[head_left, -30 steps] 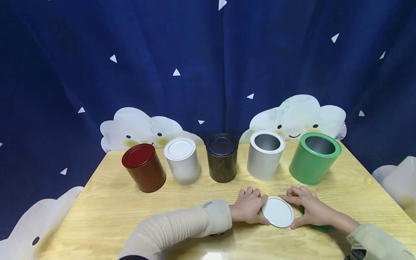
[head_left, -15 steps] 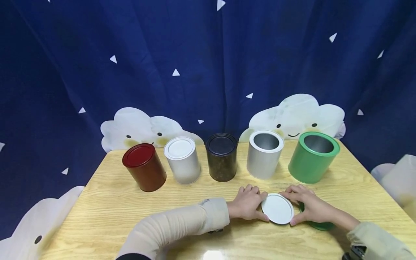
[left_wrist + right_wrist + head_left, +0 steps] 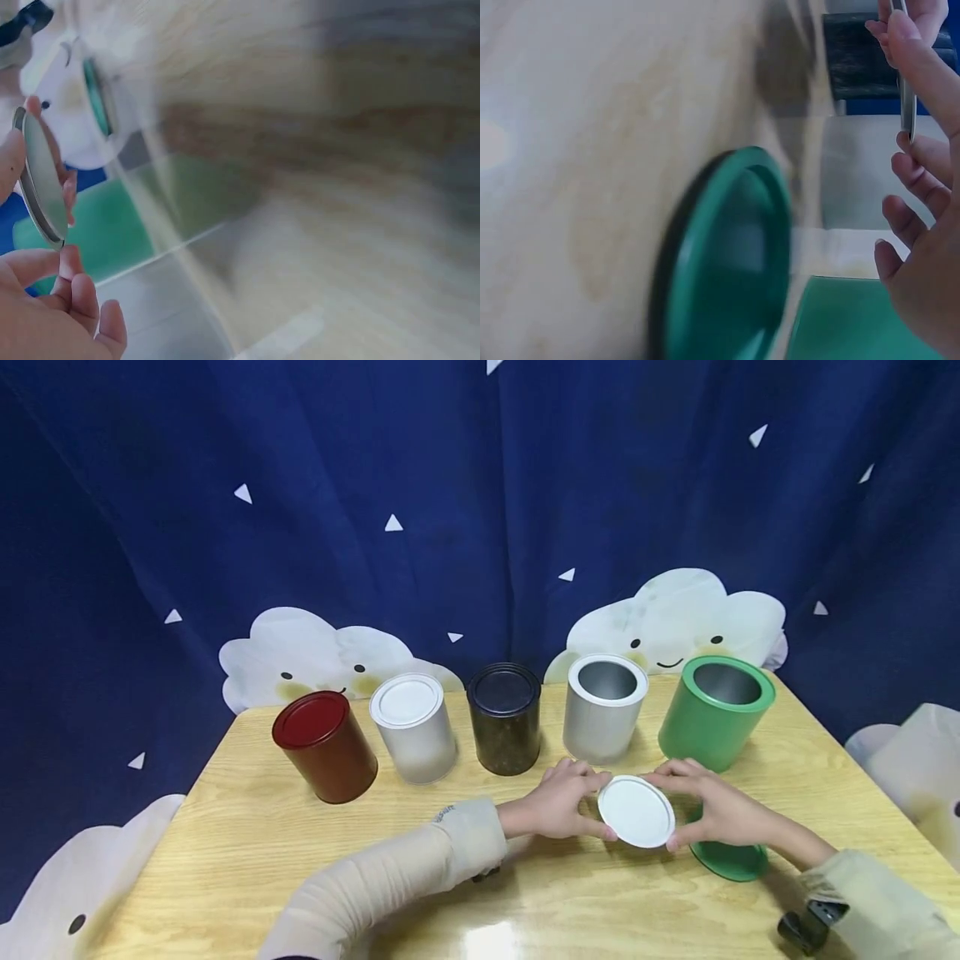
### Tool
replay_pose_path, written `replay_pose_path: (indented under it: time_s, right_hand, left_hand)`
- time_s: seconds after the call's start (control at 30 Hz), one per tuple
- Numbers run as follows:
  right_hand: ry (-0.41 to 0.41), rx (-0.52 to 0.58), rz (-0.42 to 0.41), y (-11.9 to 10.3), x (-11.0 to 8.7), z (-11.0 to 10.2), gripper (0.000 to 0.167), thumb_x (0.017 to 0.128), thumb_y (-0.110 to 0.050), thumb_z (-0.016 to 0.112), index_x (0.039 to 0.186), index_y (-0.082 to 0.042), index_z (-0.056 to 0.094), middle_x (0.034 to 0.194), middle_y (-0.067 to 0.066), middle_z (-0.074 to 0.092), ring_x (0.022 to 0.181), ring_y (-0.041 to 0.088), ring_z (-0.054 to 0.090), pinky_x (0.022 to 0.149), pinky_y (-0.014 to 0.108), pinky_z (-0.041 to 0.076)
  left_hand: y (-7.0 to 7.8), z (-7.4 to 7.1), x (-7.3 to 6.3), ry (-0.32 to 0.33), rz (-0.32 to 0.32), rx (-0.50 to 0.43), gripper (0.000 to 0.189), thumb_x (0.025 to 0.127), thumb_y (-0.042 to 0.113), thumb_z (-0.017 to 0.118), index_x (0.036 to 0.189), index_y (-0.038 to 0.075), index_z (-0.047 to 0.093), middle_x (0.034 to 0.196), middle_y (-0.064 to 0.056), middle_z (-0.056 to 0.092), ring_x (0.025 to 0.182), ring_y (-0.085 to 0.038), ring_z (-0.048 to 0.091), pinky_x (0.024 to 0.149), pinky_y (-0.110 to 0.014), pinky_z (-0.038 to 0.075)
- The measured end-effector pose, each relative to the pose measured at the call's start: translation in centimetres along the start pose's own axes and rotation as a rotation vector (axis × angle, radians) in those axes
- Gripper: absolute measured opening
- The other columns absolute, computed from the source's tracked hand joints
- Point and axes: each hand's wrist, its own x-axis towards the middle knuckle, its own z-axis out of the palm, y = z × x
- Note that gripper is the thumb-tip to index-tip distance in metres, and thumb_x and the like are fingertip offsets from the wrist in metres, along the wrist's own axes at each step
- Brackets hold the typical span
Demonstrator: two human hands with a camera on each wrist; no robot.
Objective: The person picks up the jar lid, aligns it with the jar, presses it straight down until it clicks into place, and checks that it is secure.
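Dark red paint covers a closed can (image 3: pixel 326 752) at the left of the head view, standing on the wooden table (image 3: pixel 187 885). Next comes a closed white can (image 3: pixel 417 739), then a closed black can (image 3: pixel 505 722) near the middle. Below them, a pale sleeve (image 3: pixel 390 877) runs up from the bottom edge, which cuts it off; a dark object under its cuff barely shows. From it the left hand (image 3: pixel 558 802) reaches in, its grip grasping a white lid (image 3: pixel 636 812) by the rim, thumb and finger at the left side. The lid sits right of centre, low in the frame, between the two hands and clear of the table. Above it stands an open white can (image 3: pixel 603 718), its bottom out of sight. The right hand (image 3: pixel 723 806) has its grip on the lid's right rim, likewise with thumb and finger. Under that hand lies a green lid (image 3: pixel 731 862), partly hidden by it. Farther up is an open green can (image 3: pixel 708 718), its bottom also unseen. The right sleeve is cropped at lower right. Both wrist views show the white lid nearly edge-on, its face hard to make out, against a blurred table.
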Motion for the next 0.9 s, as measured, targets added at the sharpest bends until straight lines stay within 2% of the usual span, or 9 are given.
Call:
replay_pose_path:
  time_s: [0.13,0.27,0.37,0.5,0.7,0.9]
  right_hand:
    - [0.026,0.003,-0.026,0.0,0.7,-1.3,0.077,0.052,-0.029,0.085,0.121,-0.007,0.058,0.107,-0.006,0.052,0.097,0.005,0.039,0.075,0.03,0.037]
    - [0.039,0.051,-0.048,0.0,1.4,-2.5,0.08,0.05,-0.02,0.086,0.122,-0.004,0.056,0.11,-0.002,0.052,0.101,0.005,0.039,0.08,0.023,0.036]
    - [0.034,0.087,-0.055,0.0,1.9,-3.4,0.081,0.05,-0.016,0.086,0.124,-0.003,0.054,0.112,-0.001,0.052,0.103,0.005,0.04,0.082,0.018,0.034]
    - [0.037,0.077,-0.079,-0.1,2.6,-4.4,0.081,0.052,-0.016,0.086,0.124,-0.002,0.054,0.112,0.0,0.052,0.103,0.005,0.041,0.083,0.018,0.034]
    - [0.028,0.072,-0.086,-0.3,3.6,-5.2,0.079,0.053,-0.017,0.086,0.124,-0.002,0.054,0.111,0.001,0.052,0.103,0.007,0.042,0.084,0.019,0.033]
    - [0.035,0.091,-0.066,-0.4,4.7,-6.2,0.077,0.054,-0.014,0.086,0.123,0.0,0.054,0.111,0.001,0.053,0.101,0.008,0.044,0.086,0.016,0.031]
  left_hand:
    - [-0.1,-1.3,0.5,0.051,0.027,-0.052,0.074,0.07,0.045,0.075,0.132,0.013,0.05,0.104,0.001,0.05,0.093,-0.01,0.036,0.077,-0.02,0.027]
    - [-0.2,-2.3,0.9,0.122,0.054,-0.138,0.073,0.068,0.038,0.078,0.129,0.008,0.052,0.102,-0.002,0.051,0.093,-0.011,0.039,0.079,-0.02,0.028]
    - [-0.1,-3.0,1.1,0.18,0.065,-0.23,0.07,0.066,0.032,0.081,0.126,0.008,0.055,0.102,-0.002,0.053,0.095,-0.012,0.04,0.081,-0.021,0.029]
    - [-0.1,-3.8,1.3,0.244,0.074,-0.295,0.067,0.065,0.027,0.083,0.123,0.007,0.057,0.101,-0.004,0.054,0.096,-0.014,0.043,0.082,-0.021,0.029]
    - [-0.4,-4.5,1.4,0.297,0.087,-0.285,0.064,0.065,0.025,0.083,0.121,0.005,0.058,0.098,-0.005,0.055,0.093,-0.016,0.047,0.084,-0.022,0.029]
    - [-0.5,-5.6,1.8,0.342,0.06,-0.283,0.062,0.065,0.027,0.082,0.119,0.007,0.06,0.102,-0.003,0.056,0.097,-0.015,0.046,0.085,-0.023,0.031]
